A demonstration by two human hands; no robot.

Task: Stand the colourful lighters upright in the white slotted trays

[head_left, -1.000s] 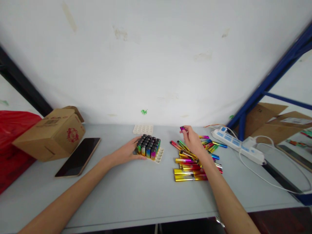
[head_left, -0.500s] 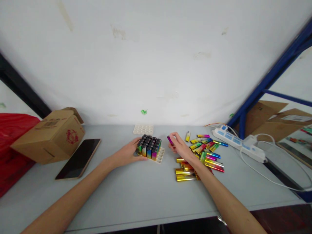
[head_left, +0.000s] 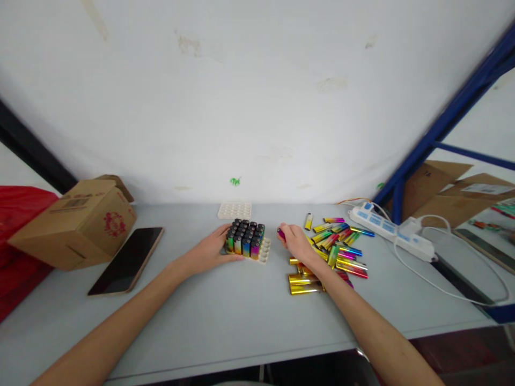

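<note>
Several black-ended tubes [head_left: 238,244] with shiny rainbow-coloured sides stand upright, packed in rows in a white tray with round wells [head_left: 263,254]. My left hand [head_left: 211,251] curves around the left side of this block, thumb along the front, fingers partly hidden behind. To the right, my right hand [head_left: 295,242] is closed on a purple tube [head_left: 281,232], held above the table with its dark end showing. Loose metallic tubes [head_left: 332,256] in yellow, red, blue and green lie in a pile beside and beneath my right forearm.
A second white welled tray [head_left: 235,210] lies near the wall. On the left are a black-screened phone [head_left: 126,261], a cardboard box [head_left: 80,222] and a red bag [head_left: 24,236]. A white power strip [head_left: 392,233] with cables and a blue metal frame [head_left: 438,131] stand on the right.
The purple tube in my right hand has turned, so its end faces me more. My left hand stays at the block. The whole view has shifted slightly.
</note>
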